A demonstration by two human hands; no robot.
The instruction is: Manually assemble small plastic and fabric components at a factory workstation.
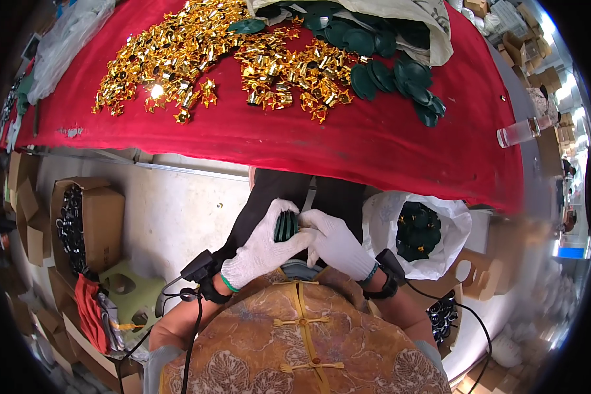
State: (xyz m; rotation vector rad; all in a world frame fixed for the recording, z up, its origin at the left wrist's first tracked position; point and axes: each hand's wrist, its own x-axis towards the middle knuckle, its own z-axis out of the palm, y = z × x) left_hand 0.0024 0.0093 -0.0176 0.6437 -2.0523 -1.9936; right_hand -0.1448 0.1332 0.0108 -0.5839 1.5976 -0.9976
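Observation:
Both hands wear white gloves and meet over my lap, below the table's front edge. My left hand (262, 246) grips a small stack of dark green round discs (286, 226) held on edge. My right hand (335, 241) presses against the stack from the right side, fingers closed on it. Farther off, on the red-covered table (256, 134), lies a heap of shiny gold foil pieces (203, 56) and a spread of loose green discs (387, 69) spilling from a white sack (407, 23).
A white plastic bag of green discs (419, 231) hangs at my right knee. A cardboard box with dark rings (79, 223) stands on the floor at left, beside a green stool (128, 289). A clear bottle (522, 131) lies at the table's right end.

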